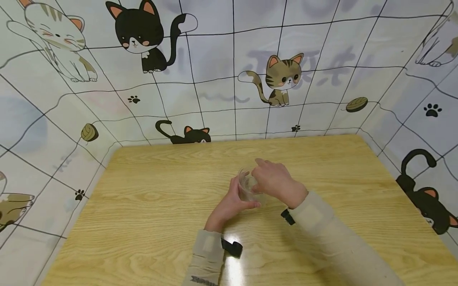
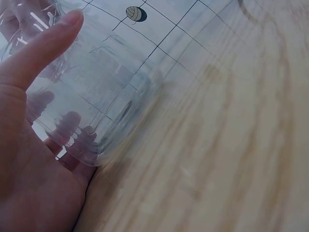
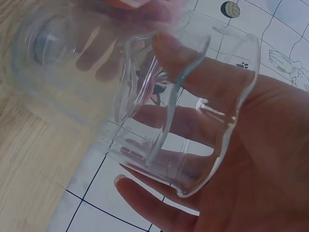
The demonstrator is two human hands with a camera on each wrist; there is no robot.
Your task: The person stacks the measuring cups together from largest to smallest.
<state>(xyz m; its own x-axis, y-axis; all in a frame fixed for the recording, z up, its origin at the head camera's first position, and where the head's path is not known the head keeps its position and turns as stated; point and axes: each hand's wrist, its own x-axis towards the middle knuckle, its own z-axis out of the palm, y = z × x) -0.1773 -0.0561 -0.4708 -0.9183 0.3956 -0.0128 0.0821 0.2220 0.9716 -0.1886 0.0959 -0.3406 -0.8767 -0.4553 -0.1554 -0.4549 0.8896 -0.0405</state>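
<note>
A clear, see-through jar [image 1: 246, 190] is at the middle of the wooden table, its base close over the tabletop in the left wrist view. My left hand [image 1: 229, 204] grips the jar's side, thumb across the front and fingers showing through the wall. At the jar's mouth end is a clear wavy-edged piece [image 3: 175, 99], seen in the right wrist view. From above, my right hand [image 1: 274, 180] grips this piece, with the thumb on one side and fingers behind it. I cannot tell whether the piece is separate from the jar.
The wooden table [image 1: 150, 190] has a light grain and spreads around both hands. White cloth walls [image 1: 214, 51] with cat prints and a black grid stand at its back and sides. Black straps [image 1: 233, 248] circle the wrists over pale sleeves.
</note>
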